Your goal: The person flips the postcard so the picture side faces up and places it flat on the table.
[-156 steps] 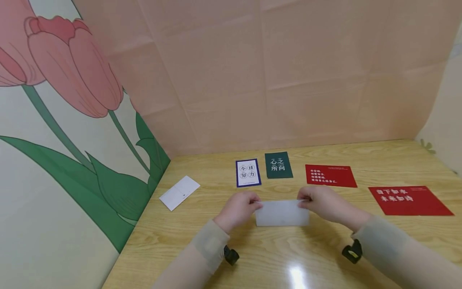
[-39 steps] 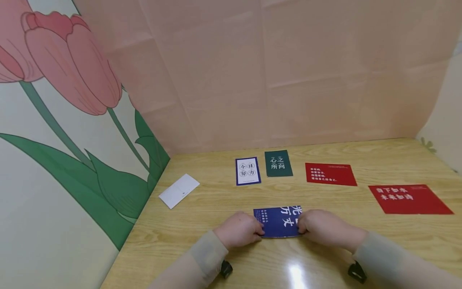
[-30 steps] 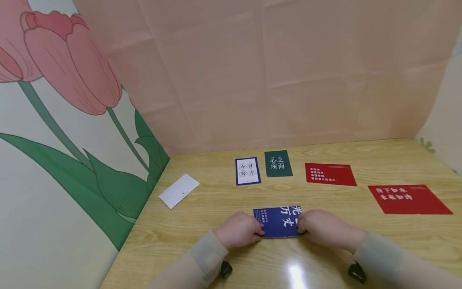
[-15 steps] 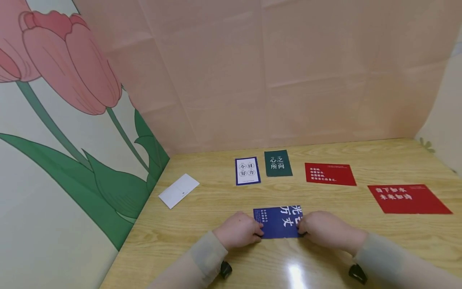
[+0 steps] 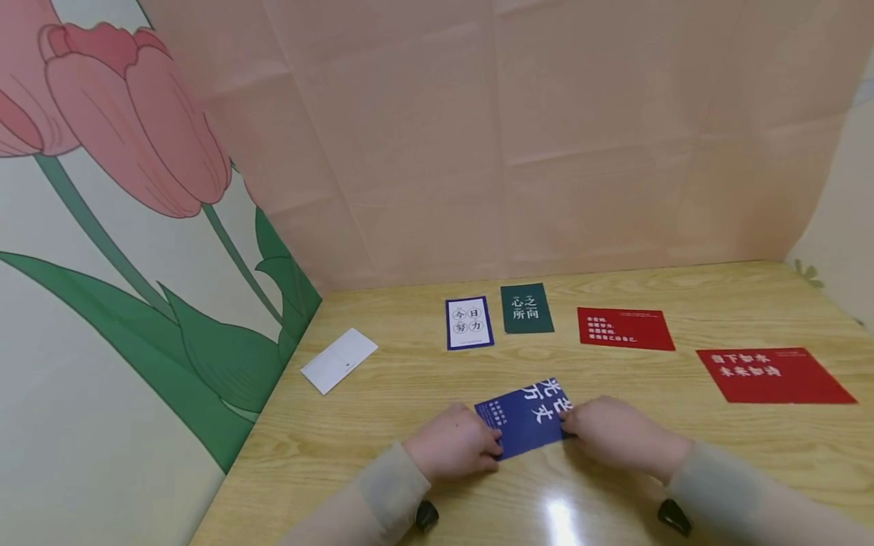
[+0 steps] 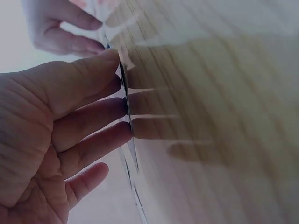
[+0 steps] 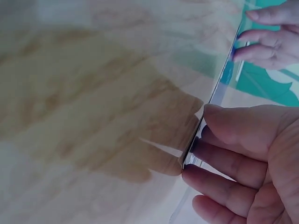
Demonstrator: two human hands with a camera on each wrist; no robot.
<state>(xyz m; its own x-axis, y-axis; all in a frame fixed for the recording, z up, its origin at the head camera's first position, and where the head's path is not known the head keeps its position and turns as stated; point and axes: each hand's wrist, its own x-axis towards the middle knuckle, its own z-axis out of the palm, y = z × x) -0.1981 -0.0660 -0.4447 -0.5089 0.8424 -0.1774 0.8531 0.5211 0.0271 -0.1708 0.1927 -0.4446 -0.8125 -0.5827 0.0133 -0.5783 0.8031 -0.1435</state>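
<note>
A blue postcard (image 5: pixel 527 426) with white Chinese characters lies low at the tabletop in front of me, slightly askew, its left end nearer my body. My left hand (image 5: pixel 454 444) pinches its left end between thumb and fingers. The right end is pinched by my right hand (image 5: pixel 623 434). In the left wrist view, the left hand's thumb (image 6: pixel 86 77) and fingers meet at a thin edge close to the glossy wood. Much the same shows in the right wrist view, where the right hand (image 7: pixel 252 154) is near the surface.
Behind the hands on the wooden table (image 5: pixel 410 364) lie a white blue-bordered card (image 5: pixel 469 324), a green card (image 5: pixel 527 309) and two red cards, the nearer-centre red card (image 5: pixel 626 329) and the far-right red card (image 5: pixel 776 376). A white card (image 5: pixel 339 361) lies left, beside the tulip-painted wall (image 5: pixel 136 303).
Earlier both hands held a card up with its white side showing. Then it was lowered, blue face up, square to me. Since half a second ago it has turned slightly counterclockwise.
</note>
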